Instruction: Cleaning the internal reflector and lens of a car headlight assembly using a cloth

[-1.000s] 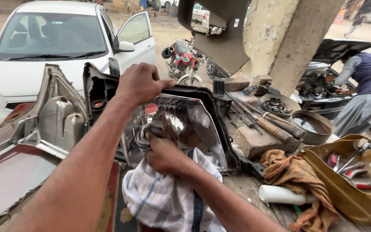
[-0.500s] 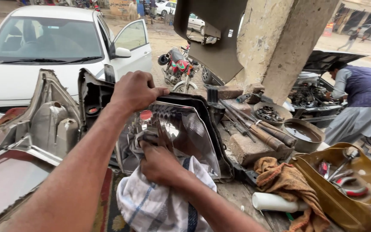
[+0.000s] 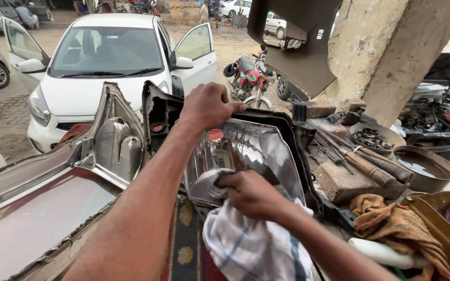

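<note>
Over the headlight [image 3: 251, 156], the left hand [image 3: 208, 106] grips its top edge while the right hand [image 3: 248, 193] presses a checked cloth [image 3: 251, 244] against the lens.

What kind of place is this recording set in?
Likely an open-air roadside car repair yard: a headlight being wiped with a cloth, hammers on a cluttered bench, and a white car with doors open.

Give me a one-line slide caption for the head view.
Left hand grips the headlight top edge while right hand presses a checked cloth on its lens.

Outdoor yard in daylight: dusty paved ground [image 3: 6, 117], white car [image 3: 105, 67] with doors open, red motorcycle [image 3: 248, 78], rough concrete pillar [image 3: 386, 47].
</note>
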